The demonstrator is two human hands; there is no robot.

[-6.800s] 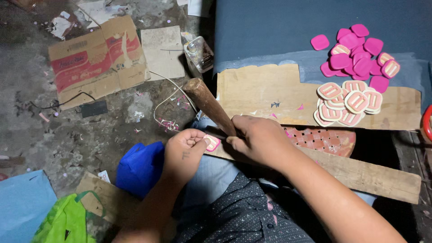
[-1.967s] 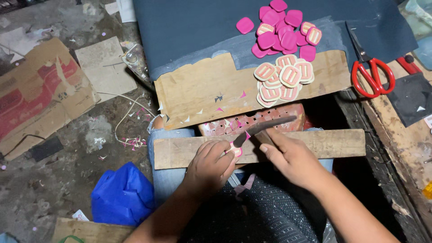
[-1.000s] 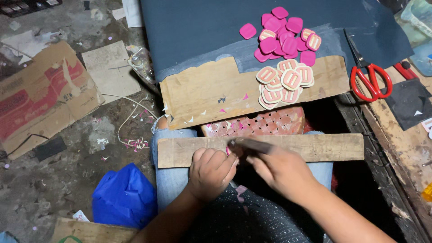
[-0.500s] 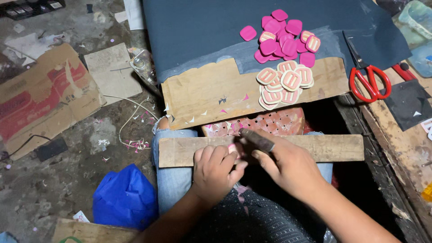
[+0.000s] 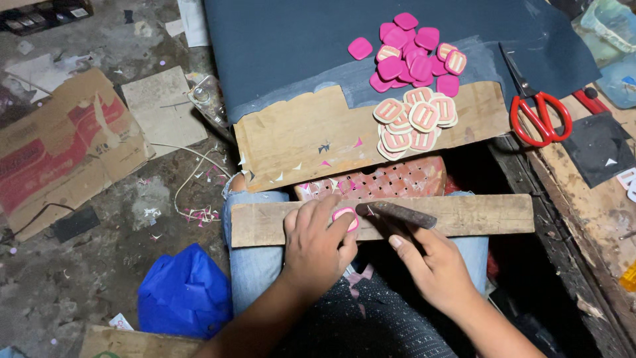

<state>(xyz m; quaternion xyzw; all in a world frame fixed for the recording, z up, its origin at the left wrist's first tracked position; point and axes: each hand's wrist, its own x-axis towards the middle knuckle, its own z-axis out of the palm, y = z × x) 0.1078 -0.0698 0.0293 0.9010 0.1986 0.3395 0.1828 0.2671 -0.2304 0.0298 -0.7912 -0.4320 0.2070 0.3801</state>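
Head view looks down on a narrow wooden plank [image 5: 464, 213] laid across the person's lap. On its near edge, left of the middle, lies a small pink rounded-square piece with a pale rim [image 5: 346, 217]. The left hand [image 5: 318, 244] presses this piece down, fingers curled over it and fingertips pinning it to the wood. Just right of the piece, the right hand [image 5: 434, 265] grips a dark, worn blade tool [image 5: 397, 212], which lies along the plank with its tip touching the piece's right edge. Beyond the plank, a broad, pale wooden board [image 5: 305, 136] carries a stack of pink-and-cream pieces [image 5: 414, 121] near its right end. A heap of plain pink pieces [image 5: 411, 56] sits on the dark blue sheet [image 5: 285, 46] behind it. Red-handled scissors [image 5: 540, 116] lie at the sheet's right edge.
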